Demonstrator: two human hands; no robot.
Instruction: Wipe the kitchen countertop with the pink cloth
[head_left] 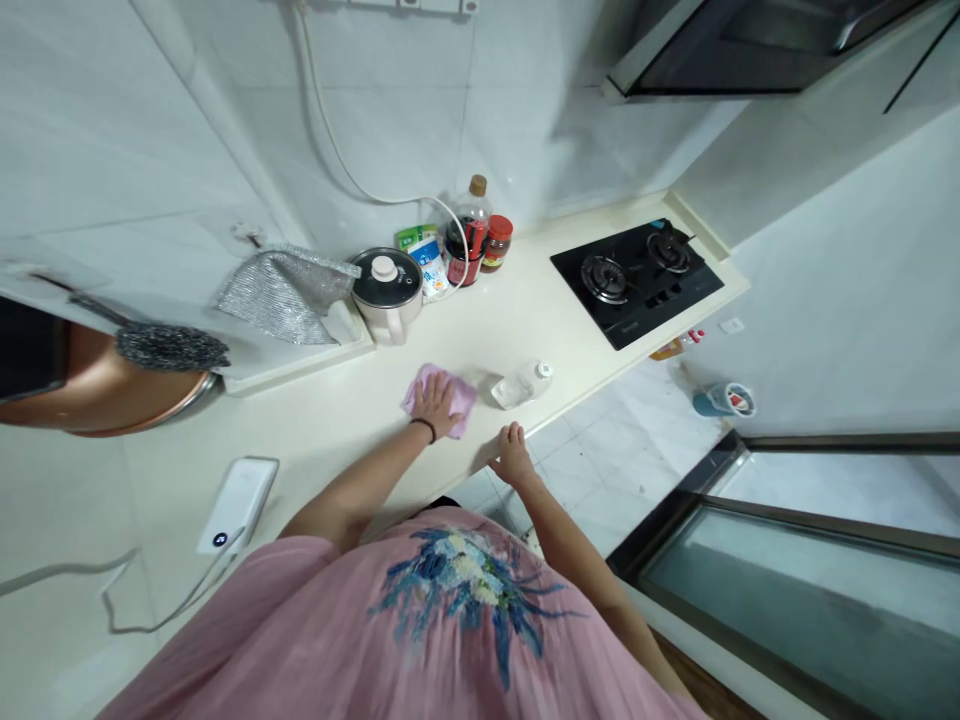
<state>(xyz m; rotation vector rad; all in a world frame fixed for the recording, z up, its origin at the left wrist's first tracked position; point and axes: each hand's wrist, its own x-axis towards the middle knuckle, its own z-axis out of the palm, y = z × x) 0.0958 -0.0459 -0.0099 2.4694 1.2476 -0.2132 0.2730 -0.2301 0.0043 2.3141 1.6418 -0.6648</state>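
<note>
My left hand (436,401) lies flat with fingers spread on a pink cloth (460,396), pressing it onto the cream countertop (517,310). A dark band circles that wrist. My right hand (513,451) rests at the counter's front edge, fingers curled over the edge, holding nothing that I can see. A clear plastic bottle (520,385) lies on its side just right of the cloth, a short way beyond my right hand.
A small lidded pot (387,290), sauce bottles and jars (472,243) stand at the back wall. A black gas hob (636,279) is at right. A copper pan (97,385) with a scrubber, a silvery cloth (281,290) and a white power bank (238,503) lie left.
</note>
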